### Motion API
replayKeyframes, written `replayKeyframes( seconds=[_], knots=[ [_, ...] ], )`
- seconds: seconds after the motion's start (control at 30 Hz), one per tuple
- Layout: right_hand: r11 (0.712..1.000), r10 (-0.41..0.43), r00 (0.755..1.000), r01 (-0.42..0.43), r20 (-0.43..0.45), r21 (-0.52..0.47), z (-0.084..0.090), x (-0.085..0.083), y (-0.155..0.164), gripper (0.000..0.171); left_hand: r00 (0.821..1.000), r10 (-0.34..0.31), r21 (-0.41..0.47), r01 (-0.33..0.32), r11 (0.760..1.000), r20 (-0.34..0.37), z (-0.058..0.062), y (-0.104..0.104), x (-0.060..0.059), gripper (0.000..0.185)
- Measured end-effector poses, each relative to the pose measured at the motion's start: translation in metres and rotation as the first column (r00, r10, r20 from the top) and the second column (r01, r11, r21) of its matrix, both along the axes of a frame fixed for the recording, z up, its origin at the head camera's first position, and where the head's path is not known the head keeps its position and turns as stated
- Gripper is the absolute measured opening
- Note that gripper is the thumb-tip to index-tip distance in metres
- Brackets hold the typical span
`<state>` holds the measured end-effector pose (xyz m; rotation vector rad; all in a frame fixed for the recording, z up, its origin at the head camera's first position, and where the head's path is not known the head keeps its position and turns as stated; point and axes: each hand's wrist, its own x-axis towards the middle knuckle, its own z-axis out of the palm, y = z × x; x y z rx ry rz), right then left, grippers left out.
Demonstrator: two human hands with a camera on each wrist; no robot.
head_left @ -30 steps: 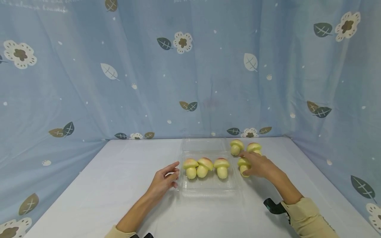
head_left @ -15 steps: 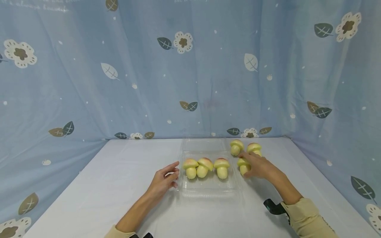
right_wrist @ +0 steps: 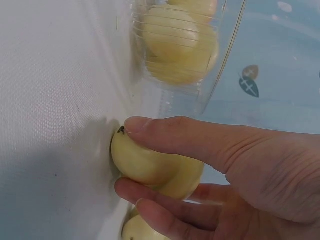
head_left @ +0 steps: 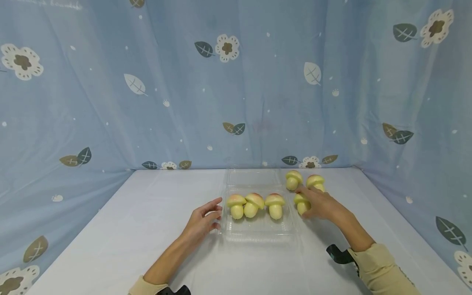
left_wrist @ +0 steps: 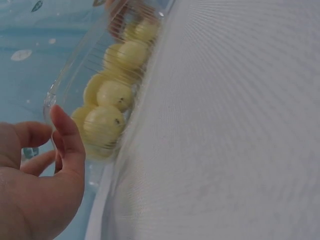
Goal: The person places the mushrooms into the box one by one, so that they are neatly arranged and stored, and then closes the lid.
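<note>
Beside the tray [head_left: 291, 229], right hand [head_left: 321, 206] grips a pale-yellow mushroom [head_left: 301, 203].

- The held mushroom bun [head_left: 301, 203] was pale yellow-green with a rounded cap and short stem; it stood on the white surface [head_left: 147, 229], just right of the container.
- The clear plastic container [head_left: 258, 229] lay open at centre and held three matching buns [head_left: 255, 205] in a row, caps up.

Slight downward camera tilt only.
</note>
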<state>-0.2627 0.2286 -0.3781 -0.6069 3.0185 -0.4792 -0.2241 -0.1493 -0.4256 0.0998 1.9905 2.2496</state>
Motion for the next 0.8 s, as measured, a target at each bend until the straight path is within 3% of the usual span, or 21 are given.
replayKeyframes(
  seconds=[0.8],
  knots=[
    [0.999, 0.029, 1.000, -0.029, -0.007, -0.017, 0.0016, 0.0002, 0.0023, 0.071, 1.000, 0.004, 0.003, -0.004, 1.000, 0.001, 0.0002, 0.0009, 0.0008, 0.055]
  ],
)
